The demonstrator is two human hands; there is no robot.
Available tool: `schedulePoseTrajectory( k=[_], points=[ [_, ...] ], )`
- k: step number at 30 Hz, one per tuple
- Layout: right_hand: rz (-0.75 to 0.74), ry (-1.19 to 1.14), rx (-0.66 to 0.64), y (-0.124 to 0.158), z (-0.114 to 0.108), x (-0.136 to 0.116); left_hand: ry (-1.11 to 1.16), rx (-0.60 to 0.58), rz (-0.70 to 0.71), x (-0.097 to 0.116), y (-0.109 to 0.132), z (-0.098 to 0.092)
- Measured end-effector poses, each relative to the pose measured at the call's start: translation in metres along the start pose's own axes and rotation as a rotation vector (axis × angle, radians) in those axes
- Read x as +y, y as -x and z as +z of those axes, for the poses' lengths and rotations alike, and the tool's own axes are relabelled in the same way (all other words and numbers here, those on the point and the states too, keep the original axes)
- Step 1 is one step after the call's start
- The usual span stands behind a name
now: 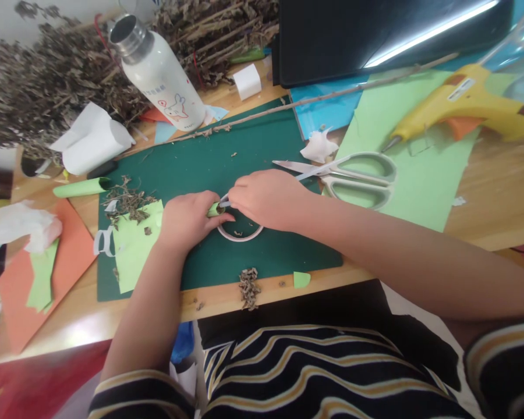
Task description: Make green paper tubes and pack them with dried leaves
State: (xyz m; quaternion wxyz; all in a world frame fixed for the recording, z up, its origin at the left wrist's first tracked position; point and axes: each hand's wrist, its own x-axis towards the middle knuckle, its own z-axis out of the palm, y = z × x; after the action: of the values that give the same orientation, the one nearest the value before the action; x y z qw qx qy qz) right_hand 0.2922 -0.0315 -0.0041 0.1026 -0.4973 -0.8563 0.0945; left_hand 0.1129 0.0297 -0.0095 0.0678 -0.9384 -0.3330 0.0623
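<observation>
My left hand is closed around a small light-green paper tube, whose dark-looking open end faces right. My right hand grips a thin whitish stick. One end of it points at the tube's opening; the other sticks out behind the hand towards the scissors. Whether the tip is inside the tube is hard to tell. Below both hands a pale ring, like a tape roll, lies on the green cutting mat, with dried leaf bits inside it.
A yellow glue gun rests on green paper at right. At the back stand a white bottle and bundled dried plants. A long twig crosses the mat. Crumbled leaves lie at the front edge, another green tube at left.
</observation>
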Motion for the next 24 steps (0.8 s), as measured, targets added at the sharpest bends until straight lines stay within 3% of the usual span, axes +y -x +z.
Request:
schedulePoseTrajectory(
  k=[7, 19, 24],
  points=[
    [-0.031, -0.046, 0.025, -0.004, 0.006, -0.004, 0.056, 0.064, -0.017, 0.006, 0.0, -0.002],
    [-0.002, 0.06, 0.005, 0.007, -0.009, 0.005, 0.037, 0.0, -0.021, 0.001, 0.002, -0.001],
    [-0.024, 0.037, 0.005, 0.004, -0.005, 0.002, 0.011, 0.015, -0.004, 0.003, 0.001, -0.001]
  ],
)
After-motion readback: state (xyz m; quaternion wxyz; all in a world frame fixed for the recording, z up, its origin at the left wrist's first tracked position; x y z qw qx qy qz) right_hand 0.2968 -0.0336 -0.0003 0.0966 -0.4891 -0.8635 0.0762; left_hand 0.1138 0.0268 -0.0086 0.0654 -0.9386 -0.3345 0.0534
